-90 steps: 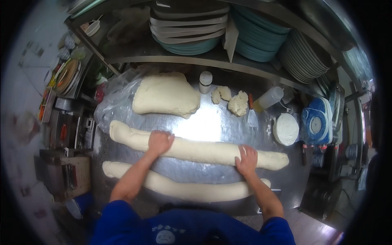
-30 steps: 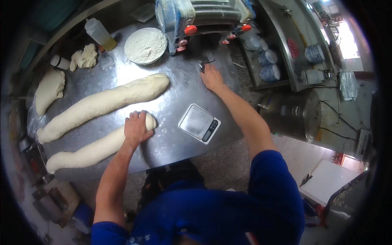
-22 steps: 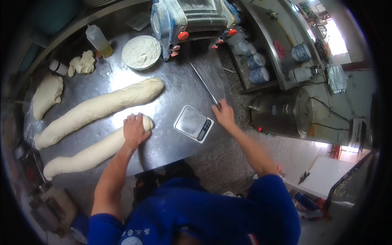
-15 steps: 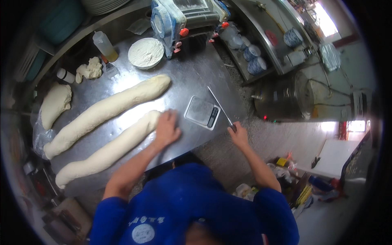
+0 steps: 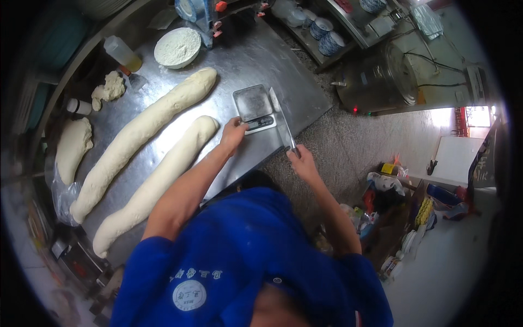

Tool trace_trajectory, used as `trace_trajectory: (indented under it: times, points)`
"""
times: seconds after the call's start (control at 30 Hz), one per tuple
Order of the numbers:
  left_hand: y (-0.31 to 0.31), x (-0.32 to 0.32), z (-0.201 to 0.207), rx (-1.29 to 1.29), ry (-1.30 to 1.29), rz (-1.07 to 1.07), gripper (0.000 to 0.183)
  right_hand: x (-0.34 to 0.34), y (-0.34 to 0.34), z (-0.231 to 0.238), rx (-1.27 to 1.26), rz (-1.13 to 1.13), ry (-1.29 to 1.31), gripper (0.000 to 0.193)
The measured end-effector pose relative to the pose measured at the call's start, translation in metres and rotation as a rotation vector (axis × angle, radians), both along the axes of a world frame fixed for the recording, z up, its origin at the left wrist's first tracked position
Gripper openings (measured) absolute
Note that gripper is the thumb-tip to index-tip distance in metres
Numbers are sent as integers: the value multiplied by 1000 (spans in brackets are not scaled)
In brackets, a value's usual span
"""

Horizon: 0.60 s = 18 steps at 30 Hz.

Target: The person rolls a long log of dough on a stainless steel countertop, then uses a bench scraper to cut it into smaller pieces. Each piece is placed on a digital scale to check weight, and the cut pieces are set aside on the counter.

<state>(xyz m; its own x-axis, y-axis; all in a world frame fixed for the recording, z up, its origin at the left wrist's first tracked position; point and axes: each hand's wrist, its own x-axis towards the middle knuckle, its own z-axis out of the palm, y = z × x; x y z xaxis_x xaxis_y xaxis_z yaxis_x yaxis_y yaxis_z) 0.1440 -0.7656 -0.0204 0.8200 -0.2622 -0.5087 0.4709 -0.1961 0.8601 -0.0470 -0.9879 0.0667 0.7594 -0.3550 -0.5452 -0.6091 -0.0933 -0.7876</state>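
Observation:
My left hand [image 5: 233,136] has its fingers closed at the near left corner of a flat kitchen scale [image 5: 253,103], beside its dark display strip. Nothing lies on the weighing plate. In my right hand [image 5: 303,164] is the handle of a long-bladed knife [image 5: 284,119]. The blade points away from me, along the right side of the scale. Two long dough rolls lie slantwise to the left: the nearer dough roll [image 5: 158,182] beside my left forearm, and the farther dough roll [image 5: 139,139] beyond it.
A steel table [image 5: 294,95] bears everything. At its far side are a bowl of flour [image 5: 177,48], a squeeze bottle [image 5: 121,53], a dough scrap [image 5: 110,87] and a larger dough lump [image 5: 74,147]. Part of a blue machine [image 5: 194,13] stands behind. A metal drum [image 5: 376,76] is right.
My left hand has moved from the nearer dough roll's end to the scale and grips its corner. The scale has turned counterclockwise. The knife stays in my right hand; the view has shifted.

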Motion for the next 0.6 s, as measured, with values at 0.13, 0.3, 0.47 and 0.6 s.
trace_trajectory:
  times: [0.13, 0.3, 0.47, 0.6]
  points:
    - [-14, -36, 33, 358, -720, -526, 42, -20, -6, -14, -229, -15, -131, 22]
    - [-55, -56, 44, 508, -791, -934, 33, -22, -4, 10, -63, -125, -107, 19]
    - [-62, -50, 35, 519, -744, -902, 34, -25, -12, 16, -111, -115, -151, 19]
    - [-69, -47, 29, 633, -751, -971, 34, -20, -20, 16, -96, -103, -171, 19]
